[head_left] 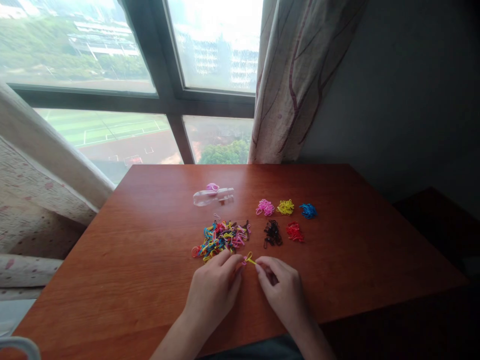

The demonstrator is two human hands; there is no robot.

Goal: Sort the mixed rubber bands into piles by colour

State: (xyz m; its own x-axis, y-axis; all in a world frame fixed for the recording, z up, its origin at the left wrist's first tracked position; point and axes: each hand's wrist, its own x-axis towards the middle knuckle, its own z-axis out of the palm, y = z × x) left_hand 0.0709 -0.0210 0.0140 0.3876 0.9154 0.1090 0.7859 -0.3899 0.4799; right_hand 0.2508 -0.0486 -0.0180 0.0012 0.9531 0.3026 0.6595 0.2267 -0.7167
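Just on the near side of the mixed pile of bulb pins (223, 237), the step in hand looked to me like parting two caught pins. The next move seemed to call for easing the yellow one free. The left hand (214, 285) had its grip pinched together, apparently on a pink pin (244, 260); the right hand (282, 284) had thumb and finger clamped on the yellow pin (252, 261). Right of that pile, separate colour heaps (272, 233) lay on the table (131, 275).
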